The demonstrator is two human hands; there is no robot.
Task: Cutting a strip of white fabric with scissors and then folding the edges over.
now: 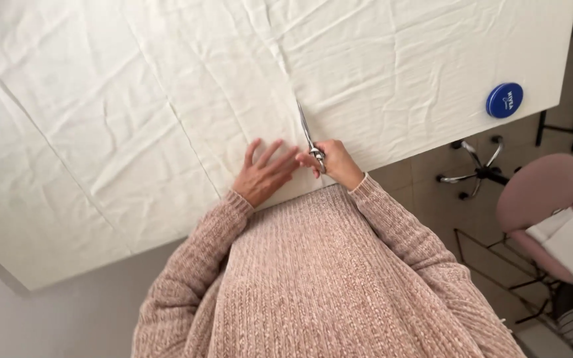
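Creased white cotton fabric (167,132) – light, limp, shifts easily. Left hand (263,176) open, flat, pinning it beside cut; right hand (333,161) grips silver scissors (308,136).

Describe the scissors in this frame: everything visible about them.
The scissors are slim and metallic, silver in colour, with long narrow blades. The right hand grips the handles, which are mostly hidden under its fingers. The blades point away from the person, along a crease in the white cloth that covers the table, and look nearly closed; whether they have cut the cloth cannot be told. The left hand lies flat on the cloth just beside them, not touching the blades.
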